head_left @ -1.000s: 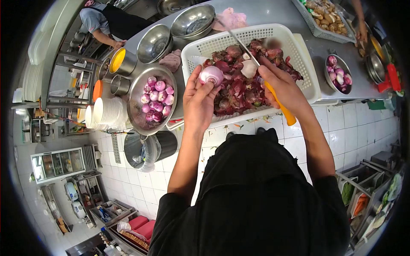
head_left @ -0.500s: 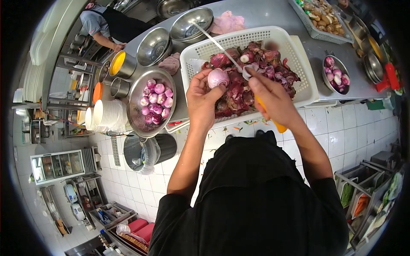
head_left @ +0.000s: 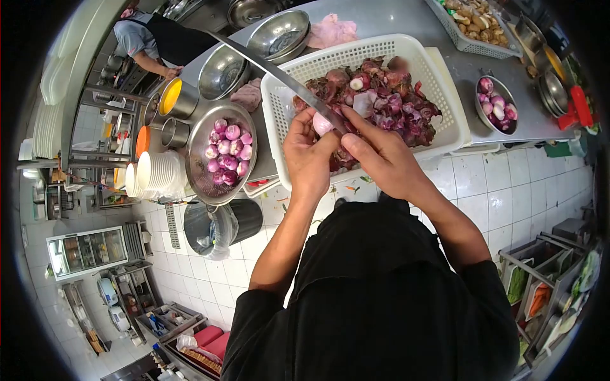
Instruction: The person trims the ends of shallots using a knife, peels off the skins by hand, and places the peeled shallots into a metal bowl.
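My left hand [head_left: 307,151] is closed around a peeled red onion [head_left: 323,123], held above the near left side of a white basket [head_left: 460,130]. In my right hand [head_left: 381,155] is a long knife [head_left: 270,68], its blade pointing up and left and crossing the onion. The knife's handle is hidden by that hand. Below both hands the basket holds a heap of red onion skins [head_left: 406,117] and a few onions. Left of my left hand stands a steel colander [head_left: 198,170] with several peeled red onions [head_left: 229,149].
A steel bowl of onions [head_left: 497,108] stands at the right; a grey basket of mushrooms [head_left: 480,28] is behind it. Steel bowls [head_left: 222,71] and pink cloths [head_left: 333,30] lie at the back. A lined bin [head_left: 222,225] is on the floor. Another person [head_left: 159,38] stands far left.
The knife has swung from beyond the onion to across it, its flat now facing me. My right hand has moved down and left, close to my left hand. The orange handle is now hidden.
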Demonstrator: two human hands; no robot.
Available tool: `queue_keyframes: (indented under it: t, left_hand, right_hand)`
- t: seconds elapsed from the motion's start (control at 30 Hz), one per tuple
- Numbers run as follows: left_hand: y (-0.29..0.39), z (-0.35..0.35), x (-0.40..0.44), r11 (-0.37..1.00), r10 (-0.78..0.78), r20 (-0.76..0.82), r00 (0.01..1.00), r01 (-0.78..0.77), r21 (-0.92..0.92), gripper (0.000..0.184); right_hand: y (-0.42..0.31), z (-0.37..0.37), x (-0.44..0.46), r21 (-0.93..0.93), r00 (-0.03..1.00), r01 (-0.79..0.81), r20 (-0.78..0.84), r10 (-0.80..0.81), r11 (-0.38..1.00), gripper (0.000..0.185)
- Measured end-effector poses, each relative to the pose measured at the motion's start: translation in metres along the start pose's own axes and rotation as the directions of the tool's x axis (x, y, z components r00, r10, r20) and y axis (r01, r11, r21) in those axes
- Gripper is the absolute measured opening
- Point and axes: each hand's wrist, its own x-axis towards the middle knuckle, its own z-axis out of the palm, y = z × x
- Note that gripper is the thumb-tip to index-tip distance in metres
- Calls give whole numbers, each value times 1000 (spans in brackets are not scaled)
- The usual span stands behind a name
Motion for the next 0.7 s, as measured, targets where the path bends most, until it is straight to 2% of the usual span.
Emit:
queue_keyframes:
  t: [0.13,0.23,0.33,0.43,0.53,0.57,0.67,0.7]
  left_hand:
    - [-5,-4,0,999,30,-5,1000,-30,-40,45]
    - [-2,-6,-5,999,48,31,998,-49,0,47]
    - [-2,-9,-4,997,6,46,999,-2,-80,49]
    - [-2,-12,-5,977,-45,50,998,54,-209,51]
    - [6,-12,-3,968,-34,53,998,46,-246,52]
    - [6,-14,-1,984,-43,48,998,50,-171,52]
    - [7,-20,6,997,-59,33,998,57,48,52]
    - [7,-22,9,992,-55,29,998,51,115,52]
  right_hand:
    - [-2,-2,2,115,999,-41,41,36,993,61]
    - [10,-6,11,158,998,-58,5,58,986,56]
    - [6,-22,16,326,923,-379,198,329,866,54]
    - [10,-20,22,320,925,-378,99,367,869,46]
    - [8,-24,24,329,928,-356,20,371,875,46]
    - [6,-25,23,338,930,-344,-5,367,876,51]
    - [6,-32,24,247,954,-298,49,295,922,57]
    - [9,-35,25,268,956,-292,60,286,918,59]
